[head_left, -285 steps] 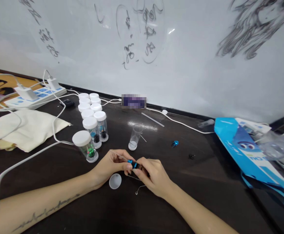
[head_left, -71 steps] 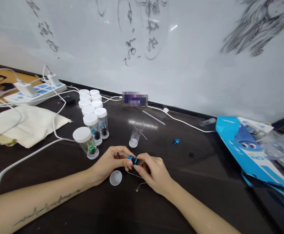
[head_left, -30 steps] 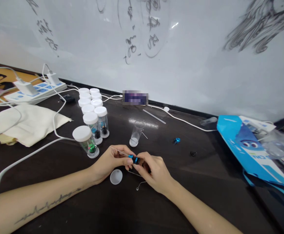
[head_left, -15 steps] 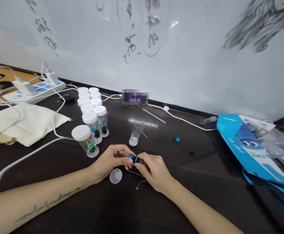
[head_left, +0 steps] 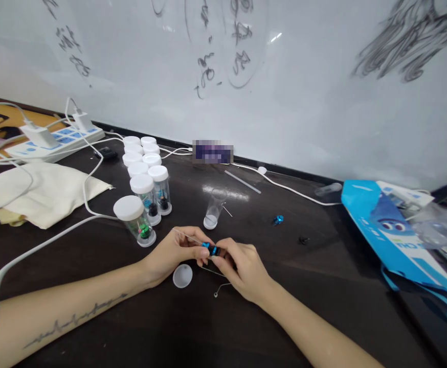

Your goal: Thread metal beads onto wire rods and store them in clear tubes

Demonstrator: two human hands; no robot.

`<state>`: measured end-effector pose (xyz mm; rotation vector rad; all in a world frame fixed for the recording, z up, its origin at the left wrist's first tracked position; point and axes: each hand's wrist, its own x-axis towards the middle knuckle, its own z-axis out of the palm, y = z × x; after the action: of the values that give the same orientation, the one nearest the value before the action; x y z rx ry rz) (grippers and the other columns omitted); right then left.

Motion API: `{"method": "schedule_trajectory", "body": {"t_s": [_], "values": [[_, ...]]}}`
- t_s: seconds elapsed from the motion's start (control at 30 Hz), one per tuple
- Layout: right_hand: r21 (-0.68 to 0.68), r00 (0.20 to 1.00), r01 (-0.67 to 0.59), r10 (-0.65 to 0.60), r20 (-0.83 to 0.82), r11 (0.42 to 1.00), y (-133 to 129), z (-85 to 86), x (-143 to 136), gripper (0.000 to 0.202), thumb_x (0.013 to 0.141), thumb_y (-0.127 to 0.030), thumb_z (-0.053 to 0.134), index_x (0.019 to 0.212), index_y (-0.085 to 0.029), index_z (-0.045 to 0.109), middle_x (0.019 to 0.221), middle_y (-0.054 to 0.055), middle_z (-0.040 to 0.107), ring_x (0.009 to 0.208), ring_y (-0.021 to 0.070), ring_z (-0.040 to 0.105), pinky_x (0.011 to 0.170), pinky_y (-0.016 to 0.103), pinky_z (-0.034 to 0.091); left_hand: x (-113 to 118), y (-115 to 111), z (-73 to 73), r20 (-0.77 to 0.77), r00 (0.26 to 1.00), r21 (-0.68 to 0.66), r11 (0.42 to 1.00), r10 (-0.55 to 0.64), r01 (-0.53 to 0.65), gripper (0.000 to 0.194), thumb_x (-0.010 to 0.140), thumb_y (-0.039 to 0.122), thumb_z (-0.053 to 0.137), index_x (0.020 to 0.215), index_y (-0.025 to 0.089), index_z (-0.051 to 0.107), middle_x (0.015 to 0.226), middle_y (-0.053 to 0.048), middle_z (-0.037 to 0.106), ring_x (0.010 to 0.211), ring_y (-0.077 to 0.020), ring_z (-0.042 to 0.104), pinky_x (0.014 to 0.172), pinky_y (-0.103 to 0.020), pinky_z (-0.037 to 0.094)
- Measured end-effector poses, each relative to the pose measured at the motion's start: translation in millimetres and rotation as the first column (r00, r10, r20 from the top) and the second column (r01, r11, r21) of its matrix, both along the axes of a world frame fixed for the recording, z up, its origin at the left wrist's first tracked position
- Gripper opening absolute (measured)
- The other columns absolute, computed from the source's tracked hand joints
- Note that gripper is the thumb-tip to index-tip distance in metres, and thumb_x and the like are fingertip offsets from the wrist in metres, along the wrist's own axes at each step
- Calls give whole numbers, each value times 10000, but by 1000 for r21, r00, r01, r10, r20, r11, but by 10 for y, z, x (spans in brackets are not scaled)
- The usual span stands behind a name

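Observation:
Between my two hands is a small blue and black part point(head_left: 211, 249) with a thin wire. My left hand point(head_left: 185, 249) pinches its blue end between thumb and fingers, and the wire runs back over that hand. At the black end, the thumb and fingertips of my right hand point(head_left: 242, 266) are closed on the same part. A thin wire with a small looped end point(head_left: 216, 294) shows below my right hand. Beside my left hand lies a round white lid point(head_left: 182, 276). Behind my hands stands an uncapped clear tube point(head_left: 215, 208).
Several white-capped clear jars point(head_left: 142, 186) stand at left, the nearest with a green part point(head_left: 144, 231). To the right lie a blue piece point(head_left: 278, 220), a black piece point(head_left: 304, 240) and a blue bag point(head_left: 384, 225). A white cable point(head_left: 47, 237) crosses the left side.
My hands keep the same hold on the blue and black part. Its black end looks slightly raised; nothing else has visibly moved.

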<state>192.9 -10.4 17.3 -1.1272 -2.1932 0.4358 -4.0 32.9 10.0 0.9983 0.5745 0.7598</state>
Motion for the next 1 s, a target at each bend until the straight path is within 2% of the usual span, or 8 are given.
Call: {"method": "schedule_trajectory", "body": {"t_s": [0.13,0.27,0.33,0.5,0.63,0.7,0.83,1.0], "values": [[-6,1000,6,-6,20,1000,6,16,2,245,1009,-358,400,880,-194,527,655,-6,596,553,144,568,563,249,384,-1,-1,3,11,1000,2,1000,2,-2,157,722,171,808,837,108,721,661,-26,718,578,-84,629,568,-159,517],[-37,1000,-14,13,-23,999,5,-2,16,188,982,-368,482,1039,-192,511,698,-16,633,531,126,572,565,237,407,-1,-2,4,4,1000,-8,1000,2,-1,166,717,173,811,842,107,724,675,-30,722,573,-80,626,574,-159,515],[-40,1000,-5,4,-31,999,0,-21,20,198,956,-360,541,1060,-195,501,706,-22,641,524,118,572,556,228,407,1,-2,6,3,1000,-13,1000,1,-1,167,715,174,813,840,106,725,682,-30,723,565,-74,620,571,-156,512],[-8,1000,1,-1,-8,1000,-5,-26,17,136,972,-330,514,988,-195,517,673,-24,620,526,122,565,560,232,392,1,-5,1,1,1000,-7,1000,4,-4,157,718,174,812,831,110,723,662,-26,719,563,-75,620,572,-154,511],[-2,1000,0,0,30,1000,4,6,13,248,1009,-348,409,845,-196,516,654,-7,593,548,140,560,561,248,371,-7,-10,-3,1,1000,-3,1000,-1,1,159,720,174,811,836,111,723,659,-27,718,578,-82,627,576,-159,515],[-12,1000,-1,1,23,1000,7,12,13,260,1012,-360,399,848,-196,516,652,-8,591,549,141,559,561,249,373,-9,-10,-3,3,1000,0,1000,0,0,155,724,174,809,837,112,723,662,-26,718,586,-83,629,579,-159,515],[-47,1000,-10,10,-20,999,1,-5,13,183,963,-373,531,1000,-196,510,683,-27,621,524,119,564,554,229,395,-9,4,-15,-2,1000,0,1000,1,-1,165,721,184,812,839,111,723,692,-30,723,584,-79,625,580,-159,513],[-37,1000,16,-16,-21,999,-5,-29,12,175,937,-346,583,995,-203,502,696,-30,633,513,112,574,536,221,400,-1,20,-30,-5,1000,1,1000,2,-2,168,714,182,816,839,118,723,696,-25,721,565,-73,616,570,-159,505]]}}
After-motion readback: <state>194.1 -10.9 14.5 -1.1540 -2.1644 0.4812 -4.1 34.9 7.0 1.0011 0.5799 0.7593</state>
